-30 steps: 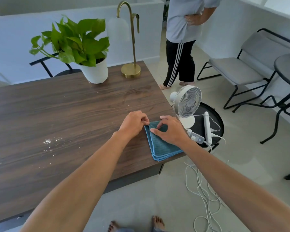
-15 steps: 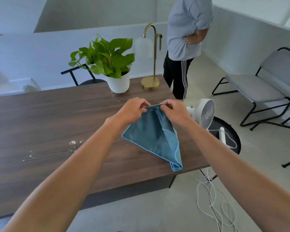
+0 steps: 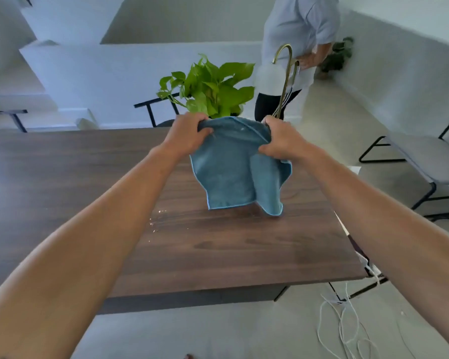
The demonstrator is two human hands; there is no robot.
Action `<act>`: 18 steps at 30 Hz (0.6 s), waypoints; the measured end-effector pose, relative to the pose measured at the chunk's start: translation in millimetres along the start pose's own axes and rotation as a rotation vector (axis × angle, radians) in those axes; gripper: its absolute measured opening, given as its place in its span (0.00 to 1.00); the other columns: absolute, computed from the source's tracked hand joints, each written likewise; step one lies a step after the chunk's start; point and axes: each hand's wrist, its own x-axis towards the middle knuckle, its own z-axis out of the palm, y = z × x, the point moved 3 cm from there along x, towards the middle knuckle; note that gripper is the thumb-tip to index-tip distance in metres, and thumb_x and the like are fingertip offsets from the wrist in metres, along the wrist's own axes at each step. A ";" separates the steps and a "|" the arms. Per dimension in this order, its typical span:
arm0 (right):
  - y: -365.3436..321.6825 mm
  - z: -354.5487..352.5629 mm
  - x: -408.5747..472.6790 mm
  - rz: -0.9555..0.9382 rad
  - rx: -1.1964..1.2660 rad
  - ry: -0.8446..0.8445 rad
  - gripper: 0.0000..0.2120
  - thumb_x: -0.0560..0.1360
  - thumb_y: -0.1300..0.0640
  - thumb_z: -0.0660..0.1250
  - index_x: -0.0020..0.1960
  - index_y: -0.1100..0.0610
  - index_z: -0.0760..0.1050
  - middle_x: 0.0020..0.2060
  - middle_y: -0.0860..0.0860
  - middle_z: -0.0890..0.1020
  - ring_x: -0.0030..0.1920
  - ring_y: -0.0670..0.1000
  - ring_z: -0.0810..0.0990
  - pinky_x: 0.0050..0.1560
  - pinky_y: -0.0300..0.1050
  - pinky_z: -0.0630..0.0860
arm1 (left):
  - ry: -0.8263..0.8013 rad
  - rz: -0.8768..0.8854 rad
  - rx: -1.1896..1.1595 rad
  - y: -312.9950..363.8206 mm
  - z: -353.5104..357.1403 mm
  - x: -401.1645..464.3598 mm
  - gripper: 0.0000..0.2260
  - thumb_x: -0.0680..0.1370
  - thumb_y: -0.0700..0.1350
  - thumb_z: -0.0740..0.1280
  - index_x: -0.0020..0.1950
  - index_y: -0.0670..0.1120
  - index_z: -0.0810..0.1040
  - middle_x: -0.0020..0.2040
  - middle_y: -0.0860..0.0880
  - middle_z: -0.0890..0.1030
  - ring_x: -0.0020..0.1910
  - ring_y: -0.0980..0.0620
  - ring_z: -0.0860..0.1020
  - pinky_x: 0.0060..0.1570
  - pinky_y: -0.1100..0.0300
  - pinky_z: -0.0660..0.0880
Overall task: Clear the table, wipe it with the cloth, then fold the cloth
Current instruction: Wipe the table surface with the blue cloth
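A blue cloth [image 3: 231, 172] hangs in the air above the dark wooden table [image 3: 218, 250], partly unfolded, with its lower edge just over the tabletop. My left hand [image 3: 186, 134] grips its top left corner and my right hand [image 3: 283, 141] grips its top right corner. A few white crumbs [image 3: 157, 220] lie on the wood below and left of the cloth. A green potted plant [image 3: 210, 88] and a brass lamp [image 3: 283, 81] stand at the table's far edge, partly hidden behind the cloth and my hands.
A person [image 3: 298, 47] in a grey shirt stands beyond the table's far right corner. Grey chairs [image 3: 425, 161] sit to the right. White cables [image 3: 347, 330] lie on the floor by the table's near right corner. A black chair [image 3: 153, 110] stands behind the table.
Both hands lifted the folded cloth off the table's right edge and opened it in the air. My view has tilted up and shifted, so the fan is out of sight.
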 end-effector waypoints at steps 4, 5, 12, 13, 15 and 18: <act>-10.5 -20.9 15.7 0.005 0.004 0.232 0.12 0.70 0.69 0.64 0.51 0.63 0.79 0.46 0.58 0.82 0.49 0.57 0.78 0.45 0.47 0.74 | 0.197 0.000 -0.030 -2.6 -28.7 13.4 0.10 0.72 0.36 0.66 0.48 0.46 0.84 0.40 0.49 0.81 0.43 0.53 0.75 0.45 0.64 0.66; -13.9 -24.6 14.5 -0.014 0.016 0.282 0.13 0.69 0.71 0.61 0.49 0.63 0.80 0.45 0.59 0.83 0.47 0.58 0.78 0.45 0.48 0.74 | 0.237 0.011 -0.039 -1.6 -32.5 12.0 0.11 0.72 0.36 0.67 0.48 0.47 0.84 0.39 0.51 0.81 0.42 0.54 0.75 0.45 0.65 0.65; 2.1 14.7 -34.0 -0.088 -0.157 0.060 0.13 0.69 0.70 0.64 0.43 0.54 0.83 0.38 0.52 0.82 0.42 0.56 0.81 0.45 0.49 0.79 | -0.088 0.038 0.005 -28.0 4.5 -50.8 0.08 0.71 0.40 0.75 0.48 0.49 0.85 0.43 0.50 0.82 0.43 0.51 0.78 0.49 0.57 0.74; 10.9 30.0 -44.0 -0.061 -0.221 -0.086 0.14 0.69 0.69 0.66 0.45 0.53 0.84 0.41 0.53 0.84 0.44 0.56 0.82 0.48 0.47 0.79 | -0.228 0.039 0.020 -32.7 17.3 -66.6 0.08 0.70 0.41 0.77 0.48 0.48 0.85 0.43 0.49 0.83 0.42 0.51 0.79 0.49 0.57 0.75; 27.8 64.3 -67.4 -0.004 -0.341 -0.429 0.15 0.71 0.67 0.66 0.50 0.52 0.85 0.47 0.51 0.86 0.50 0.54 0.83 0.51 0.41 0.77 | -0.579 0.034 0.102 -38.6 44.2 -97.5 0.10 0.68 0.43 0.79 0.48 0.49 0.86 0.43 0.50 0.85 0.39 0.55 0.79 0.45 0.62 0.74; 44.2 100.8 -99.6 0.071 -0.348 -0.819 0.13 0.75 0.63 0.66 0.52 0.49 0.85 0.43 0.40 0.84 0.49 0.46 0.83 0.44 0.37 0.75 | -1.023 0.035 0.130 -38.1 76.5 -131.4 0.13 0.67 0.55 0.79 0.50 0.57 0.85 0.39 0.60 0.84 0.39 0.65 0.80 0.42 0.68 0.73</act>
